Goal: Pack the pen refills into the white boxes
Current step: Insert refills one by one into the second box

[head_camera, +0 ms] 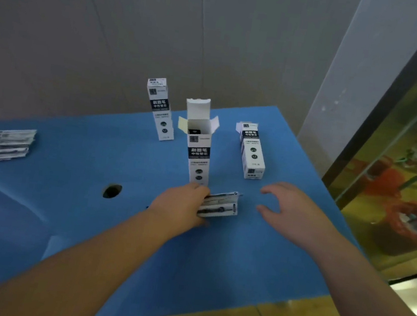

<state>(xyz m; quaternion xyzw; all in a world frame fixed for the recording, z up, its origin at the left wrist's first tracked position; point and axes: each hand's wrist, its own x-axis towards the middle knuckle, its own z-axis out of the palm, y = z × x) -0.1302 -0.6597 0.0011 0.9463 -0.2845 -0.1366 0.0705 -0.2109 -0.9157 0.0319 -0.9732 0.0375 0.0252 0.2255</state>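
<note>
Three tall white boxes stand upright on the blue table (72,158). The middle box (199,154) has its top flaps open and something dark shows inside. The far left box (160,109) is closed, and the right box (253,151) looks closed too. My left hand (184,204) grips a small bundle of packaged pen refills (220,205) lying flat just in front of the open box. To the right of the bundle my right hand (289,210) hovers with fingers spread, holding nothing.
A larger stack of packaged refills (1,144) lies at the table's far left. A round hole (112,190) is cut in the tabletop left of my left hand. The table's right and near edges drop to a patterned floor. A grey wall stands behind.
</note>
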